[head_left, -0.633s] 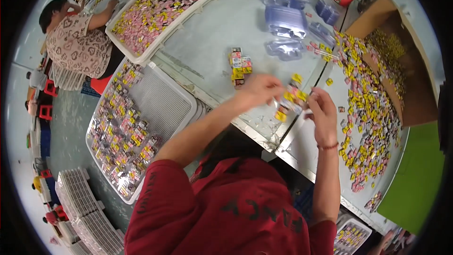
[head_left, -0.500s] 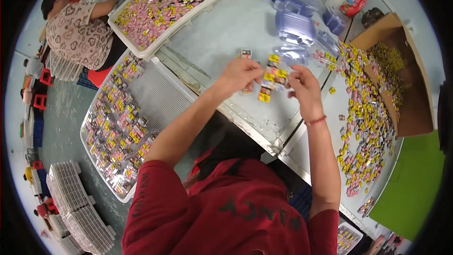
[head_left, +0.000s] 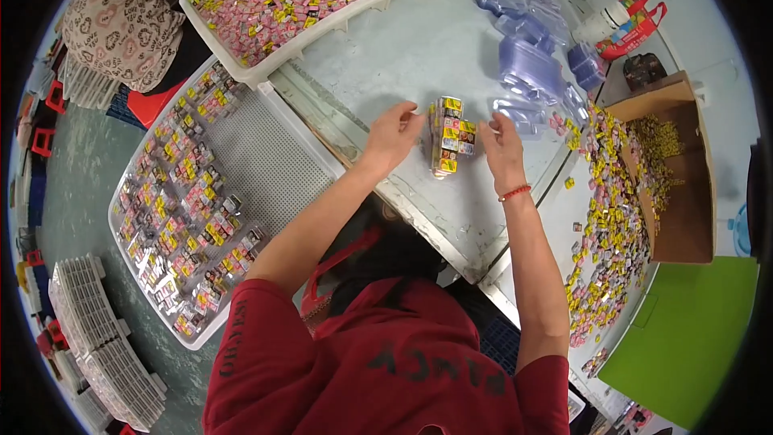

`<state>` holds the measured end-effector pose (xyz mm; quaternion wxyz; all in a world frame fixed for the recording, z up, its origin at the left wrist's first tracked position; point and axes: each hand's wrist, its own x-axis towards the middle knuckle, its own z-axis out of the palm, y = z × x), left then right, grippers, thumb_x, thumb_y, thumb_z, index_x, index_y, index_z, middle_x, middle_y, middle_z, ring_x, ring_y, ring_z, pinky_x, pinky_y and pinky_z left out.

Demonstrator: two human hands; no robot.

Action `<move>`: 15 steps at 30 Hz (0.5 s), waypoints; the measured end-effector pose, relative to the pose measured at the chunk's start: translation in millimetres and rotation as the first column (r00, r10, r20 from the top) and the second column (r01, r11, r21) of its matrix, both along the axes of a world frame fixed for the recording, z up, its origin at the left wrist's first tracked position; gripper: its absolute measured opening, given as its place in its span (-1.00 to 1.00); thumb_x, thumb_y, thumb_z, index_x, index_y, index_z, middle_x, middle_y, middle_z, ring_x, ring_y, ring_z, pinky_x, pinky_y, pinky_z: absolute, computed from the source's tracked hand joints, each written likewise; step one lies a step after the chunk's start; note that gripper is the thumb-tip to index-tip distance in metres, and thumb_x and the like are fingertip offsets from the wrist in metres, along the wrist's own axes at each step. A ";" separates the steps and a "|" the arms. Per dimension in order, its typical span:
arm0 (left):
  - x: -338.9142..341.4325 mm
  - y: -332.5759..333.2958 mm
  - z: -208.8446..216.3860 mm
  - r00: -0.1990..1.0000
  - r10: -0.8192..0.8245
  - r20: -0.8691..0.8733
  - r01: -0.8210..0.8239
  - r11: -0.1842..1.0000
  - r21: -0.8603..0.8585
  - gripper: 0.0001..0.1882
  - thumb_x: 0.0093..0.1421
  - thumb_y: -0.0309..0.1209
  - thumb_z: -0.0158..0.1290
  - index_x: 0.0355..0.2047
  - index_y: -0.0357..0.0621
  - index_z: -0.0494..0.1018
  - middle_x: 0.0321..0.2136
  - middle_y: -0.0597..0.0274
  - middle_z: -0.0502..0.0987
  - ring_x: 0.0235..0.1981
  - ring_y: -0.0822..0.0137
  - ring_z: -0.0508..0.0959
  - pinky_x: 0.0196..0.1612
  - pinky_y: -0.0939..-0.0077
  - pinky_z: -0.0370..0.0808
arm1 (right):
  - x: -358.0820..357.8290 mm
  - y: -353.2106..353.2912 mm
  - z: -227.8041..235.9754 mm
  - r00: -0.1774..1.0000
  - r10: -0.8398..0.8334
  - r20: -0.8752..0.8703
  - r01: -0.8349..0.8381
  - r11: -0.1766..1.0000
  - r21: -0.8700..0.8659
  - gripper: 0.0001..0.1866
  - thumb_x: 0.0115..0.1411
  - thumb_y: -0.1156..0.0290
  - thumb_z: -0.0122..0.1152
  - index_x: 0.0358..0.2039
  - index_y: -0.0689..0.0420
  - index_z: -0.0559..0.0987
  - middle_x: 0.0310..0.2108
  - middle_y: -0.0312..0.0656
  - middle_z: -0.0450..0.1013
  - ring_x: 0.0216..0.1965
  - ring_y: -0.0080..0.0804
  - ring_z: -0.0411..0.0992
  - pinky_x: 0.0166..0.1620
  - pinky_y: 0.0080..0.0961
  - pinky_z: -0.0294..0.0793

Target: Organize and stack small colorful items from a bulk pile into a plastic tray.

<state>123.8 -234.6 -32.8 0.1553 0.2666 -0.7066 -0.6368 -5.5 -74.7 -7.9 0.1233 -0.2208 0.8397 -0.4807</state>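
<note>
Between my hands on the table lies a small stack of clear blister packs [head_left: 449, 138] filled with small yellow, black and pink pieces. My left hand [head_left: 393, 141] is just left of it, its thumb and fingers apart with nothing between them. On the other side is my right hand [head_left: 504, 155], wearing a red bead bracelet; its loosely bent fingers are parted close to the packs' right edge, and whether they touch is unclear. Beyond it lie empty clear plastic shells [head_left: 531, 64]. To the right, loose small pieces [head_left: 605, 234] are heaped on the table.
A cardboard box [head_left: 684, 193] stands at right, with a red bag [head_left: 636, 32] behind. At left sits a perforated white tray [head_left: 282, 169] with filled packs. A large white bin [head_left: 266, 72] of loose pieces is at far left, near a co-worker [head_left: 121, 24]. Stacked white trays [head_left: 101, 338] stand below.
Both hands have drawn back from the packs, which now lie together as one stack rather than spread between my fingers. The view has shifted slightly.
</note>
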 end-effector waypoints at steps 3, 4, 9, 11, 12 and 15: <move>10.8 16.0 3.3 0.999 0.031 -0.011 -0.026 0.955 0.296 -0.49 0.32 -0.11 -0.08 0.06 -0.32 0.32 -0.10 0.09 0.47 -0.12 0.31 0.50 -0.11 0.44 0.48 | 7.0 -2.2 0.7 0.973 0.011 0.230 0.000 0.999 -0.047 -0.52 0.25 0.19 0.13 0.07 0.26 0.41 -0.21 -0.26 0.41 -0.23 -0.58 0.32 -0.28 -0.60 0.35; 10.2 21.9 7.3 0.996 0.081 -0.034 -0.057 0.890 0.452 -0.40 0.32 -0.04 -0.14 0.12 -0.35 0.25 0.03 0.04 0.38 0.04 0.25 0.40 0.04 0.37 0.37 | 8.0 -2.3 -2.2 0.974 0.021 0.226 -0.014 0.999 -0.032 -0.52 0.25 0.19 0.13 0.07 0.26 0.41 -0.21 -0.26 0.41 -0.23 -0.58 0.32 -0.28 -0.60 0.35; 12.6 46.3 29.7 0.976 0.171 -0.135 -0.028 0.713 0.700 -0.17 0.31 0.15 -0.24 0.25 -0.41 0.04 0.28 -0.05 0.10 0.31 0.12 0.11 0.31 0.27 0.07 | -3.6 -1.1 -12.0 0.934 0.118 0.336 -0.116 0.993 -0.026 -0.52 0.29 0.21 0.06 0.06 0.32 0.40 -0.16 -0.16 0.46 -0.19 -0.53 0.39 -0.12 -0.55 0.40; 14.5 46.5 21.4 0.967 0.182 -0.178 0.001 0.696 0.719 -0.14 0.31 0.14 -0.24 0.29 -0.40 -0.05 0.31 -0.09 0.01 0.34 0.09 0.03 0.34 0.26 0.01 | -3.9 -2.1 -8.4 0.915 0.131 0.382 -0.135 0.991 -0.016 -0.55 0.29 0.22 0.05 0.04 0.31 0.41 -0.17 -0.21 0.46 -0.20 -0.56 0.39 -0.13 -0.57 0.39; 16.1 46.8 20.8 0.965 0.192 -0.177 -0.004 0.688 0.725 -0.14 0.31 0.14 -0.24 0.29 -0.40 -0.05 0.31 -0.09 0.01 0.34 0.09 0.03 0.34 0.26 0.01 | -2.8 -3.7 -4.3 0.894 0.138 0.427 -0.144 0.989 -0.017 -0.58 0.30 0.24 0.05 0.03 0.30 0.43 -0.19 -0.25 0.45 -0.20 -0.58 0.38 -0.14 -0.59 0.38; 18.0 44.7 28.5 0.961 0.249 -0.115 -0.076 0.644 0.762 -0.11 0.30 0.15 -0.23 0.28 -0.44 -0.10 0.30 -0.15 0.02 0.32 0.08 0.06 0.33 0.26 0.02 | -5.3 -3.7 3.7 0.858 0.176 0.482 -0.156 0.984 -0.081 -0.62 0.31 0.27 0.03 0.01 0.27 0.44 -0.21 -0.29 0.45 -0.21 -0.61 0.38 -0.19 -0.61 0.38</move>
